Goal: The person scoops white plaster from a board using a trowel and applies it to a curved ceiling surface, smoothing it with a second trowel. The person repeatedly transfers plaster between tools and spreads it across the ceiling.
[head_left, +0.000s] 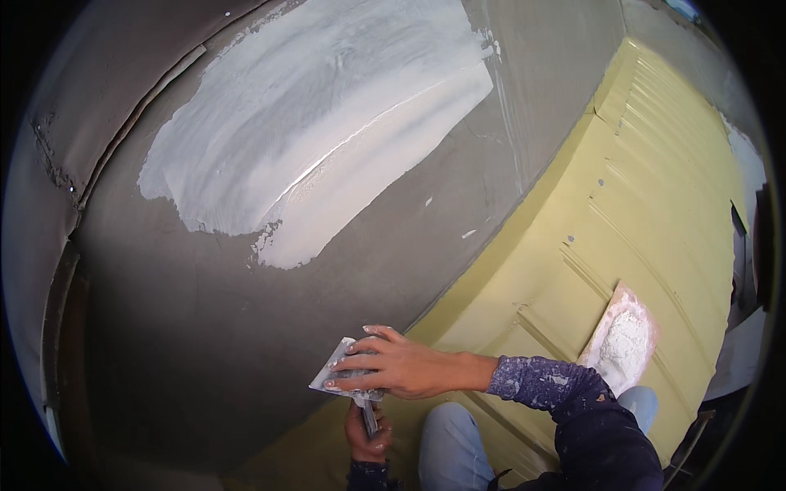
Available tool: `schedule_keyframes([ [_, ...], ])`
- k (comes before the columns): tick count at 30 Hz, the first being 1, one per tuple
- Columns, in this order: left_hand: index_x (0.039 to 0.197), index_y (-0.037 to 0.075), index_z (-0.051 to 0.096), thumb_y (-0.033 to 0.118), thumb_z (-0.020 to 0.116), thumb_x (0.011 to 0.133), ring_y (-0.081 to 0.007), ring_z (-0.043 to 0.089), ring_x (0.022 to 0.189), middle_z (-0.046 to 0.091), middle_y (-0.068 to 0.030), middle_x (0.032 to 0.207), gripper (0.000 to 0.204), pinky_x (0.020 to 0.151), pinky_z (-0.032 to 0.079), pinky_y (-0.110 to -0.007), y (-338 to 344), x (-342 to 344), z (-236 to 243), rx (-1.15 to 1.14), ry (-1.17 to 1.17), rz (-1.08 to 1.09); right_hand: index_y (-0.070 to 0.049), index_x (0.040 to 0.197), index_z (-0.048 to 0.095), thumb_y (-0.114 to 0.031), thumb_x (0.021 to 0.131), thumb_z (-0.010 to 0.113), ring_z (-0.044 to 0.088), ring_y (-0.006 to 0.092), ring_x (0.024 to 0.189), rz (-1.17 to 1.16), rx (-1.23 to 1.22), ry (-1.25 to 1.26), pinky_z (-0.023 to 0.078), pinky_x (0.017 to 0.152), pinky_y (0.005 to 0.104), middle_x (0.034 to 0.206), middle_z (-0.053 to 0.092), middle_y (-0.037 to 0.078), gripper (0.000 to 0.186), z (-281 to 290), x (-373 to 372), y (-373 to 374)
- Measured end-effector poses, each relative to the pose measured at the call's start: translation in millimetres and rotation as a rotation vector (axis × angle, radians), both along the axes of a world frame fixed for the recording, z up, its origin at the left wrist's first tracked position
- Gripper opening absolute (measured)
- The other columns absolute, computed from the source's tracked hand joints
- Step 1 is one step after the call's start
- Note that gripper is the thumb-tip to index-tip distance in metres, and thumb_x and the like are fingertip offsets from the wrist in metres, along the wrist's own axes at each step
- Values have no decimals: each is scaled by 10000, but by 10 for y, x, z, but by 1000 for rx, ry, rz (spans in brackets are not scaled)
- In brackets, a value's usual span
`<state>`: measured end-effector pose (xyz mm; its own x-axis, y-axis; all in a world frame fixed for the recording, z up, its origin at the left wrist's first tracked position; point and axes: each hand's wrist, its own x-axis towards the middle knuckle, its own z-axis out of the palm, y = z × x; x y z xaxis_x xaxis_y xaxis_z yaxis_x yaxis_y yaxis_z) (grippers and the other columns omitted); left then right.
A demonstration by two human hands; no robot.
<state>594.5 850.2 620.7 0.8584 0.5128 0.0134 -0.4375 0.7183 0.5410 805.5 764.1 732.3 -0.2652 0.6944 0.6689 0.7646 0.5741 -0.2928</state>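
Note:
Below the wall's white patch, my right hand (401, 365) reaches in from the right with its fingers laid over a flat, putty-smeared trowel blade (325, 370). White putty dots its fingertips. Just beneath, my left hand (368, 438) is closed round the narrow handle of a putty knife (368, 419). The upper end of that handle meets the blade under my right hand; I cannot tell whether they are one tool or two. Wet white putty (327, 139) covers a broad patch of the grey wall (221, 319), with a raised ridge running diagonally across it.
On the right, yellow ribbed metal sheeting (647, 188) borders the wall. A board heaped with white putty (624, 344) lies on it, beside my knee (453, 446). A cracked seam with a broken edge (135, 114) runs down the left.

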Motion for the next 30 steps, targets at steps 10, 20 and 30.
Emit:
schedule_keyframes([
  [10,911,115,641,424,426,979,-187,436,384,538,-73,554,382,319,355,-323,-67,459,895,-227,189,46,-186,1389,515,-46,864,584,444,316,1297,-655,-34,-47,398,1045,479,1430,485,74,548,-25,1622,-673],
  [20,1014,132,596,443,461,1000,-221,516,560,594,-54,767,340,491,408,-349,-112,-105,-174,-157,541,87,-70,1331,560,-231,950,495,545,351,1212,-1170,356,709,411,1018,398,1360,554,153,418,1252,3589,-282],
  [30,1284,86,564,325,449,1039,-204,682,987,673,-55,1172,361,857,569,-364,-459,-164,-330,-271,429,-30,-40,1282,550,-115,844,603,504,287,1088,-934,475,407,311,1034,463,1188,570,100,448,1119,1149,563],
])
